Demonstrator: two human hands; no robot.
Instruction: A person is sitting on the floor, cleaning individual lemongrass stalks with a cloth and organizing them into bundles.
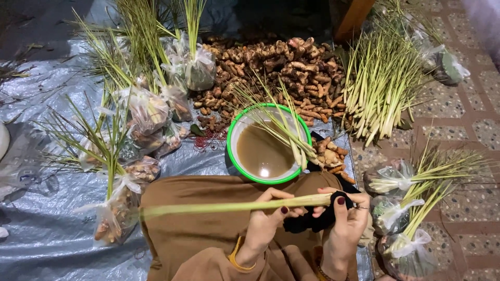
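Observation:
Both hands hold one long lemongrass stalk (219,207) level across my lap, its leaf end pointing left. My left hand (265,218) grips the stalk near its thick end. My right hand (348,216) pinches the root end, and something black (312,221), hard to make out, lies under it. Just beyond my knees stands a green-rimmed white bowl (233,156) of murky brown water with a few lemongrass stalks (291,130) resting in it.
A heap of turmeric and ginger roots (271,67) lies behind the bowl. Loose lemongrass (380,83) is piled at the right. Tied clear bags of roots and lemongrass (146,114) stand at the left, with more bags (406,218) at the right. A grey tarp (47,224) covers the ground.

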